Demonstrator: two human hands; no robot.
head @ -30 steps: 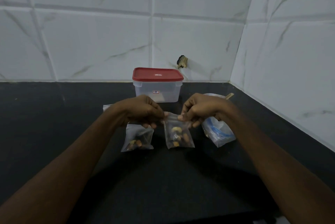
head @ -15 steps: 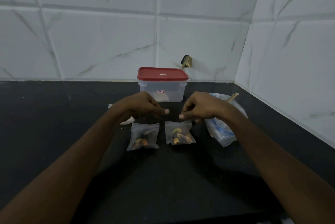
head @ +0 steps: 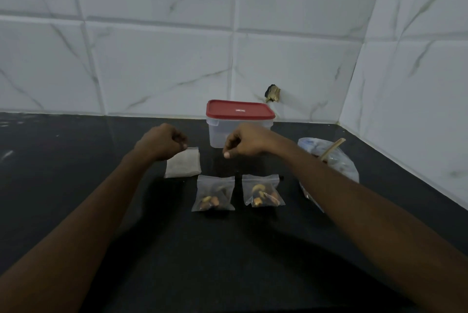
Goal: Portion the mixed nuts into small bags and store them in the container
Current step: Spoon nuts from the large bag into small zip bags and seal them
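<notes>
Two small clear bags of mixed nuts lie side by side on the black counter, the left bag (head: pixel 214 193) and the right bag (head: pixel 263 191). Neither hand touches them. Behind them stands the clear container (head: pixel 219 135) with its red lid (head: pixel 240 110) closed. My left hand (head: pixel 163 141) hovers with fingers curled, its fingertips at the back corner of a flat pile of empty small bags (head: pixel 182 167); I see nothing held in it. My right hand (head: pixel 244 143) is curled too, thumb pointing down, in front of the container and holding nothing.
A large plastic bag of nuts (head: pixel 336 165) with a wooden spoon (head: pixel 331 149) sticking out sits at the right, partly behind my right forearm. White tiled walls close the back and right side. A small dark fixture (head: pixel 273 93) juts from the back wall.
Both hands let go of the right nut bag, which now lies flat beside the other. They have moved up and apart toward the container, uncovering the pile of empty bags.
</notes>
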